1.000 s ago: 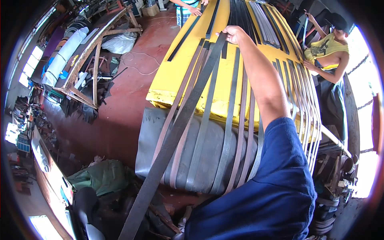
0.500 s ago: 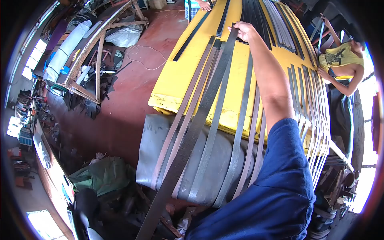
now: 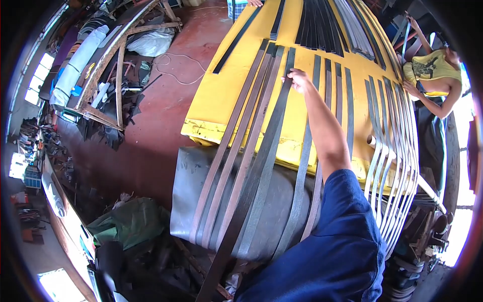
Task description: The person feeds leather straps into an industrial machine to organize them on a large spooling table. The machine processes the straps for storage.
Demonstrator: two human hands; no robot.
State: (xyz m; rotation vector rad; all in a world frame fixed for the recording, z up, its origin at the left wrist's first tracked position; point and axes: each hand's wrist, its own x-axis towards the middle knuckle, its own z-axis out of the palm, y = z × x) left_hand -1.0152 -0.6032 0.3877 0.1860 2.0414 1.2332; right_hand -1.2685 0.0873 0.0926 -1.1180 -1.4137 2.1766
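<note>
My right hand [image 3: 299, 80], its arm in a blue sleeve, pinches a long dark strap [image 3: 247, 201] near its far end. That strap runs down across the yellow tabletop [image 3: 214, 103] and over its near edge, leaving view at the bottom. Its far tip lies on the yellow surface, beside several brown straps [image 3: 232, 128] on the left. A dark grey strap [image 3: 305, 151] lies to the right, partly behind my forearm. The straps hang over a grey sheet-like bulk [image 3: 187, 189] below the table edge. My left hand is out of view.
Black strips [image 3: 317, 32] and grey strips [image 3: 353, 35] lie farther up the table. Pale strap ends [image 3: 385, 186] hang at the right, near a pole [image 3: 430, 193]. A person in yellow [image 3: 432, 70] stands there; another person's hand [image 3: 255, 2] shows at the top. A wooden frame [image 3: 119, 83] stands left.
My right hand has come down and nearer to me along the table. The strap's far end has been lowered beside the other straps. The view has shifted slightly.
</note>
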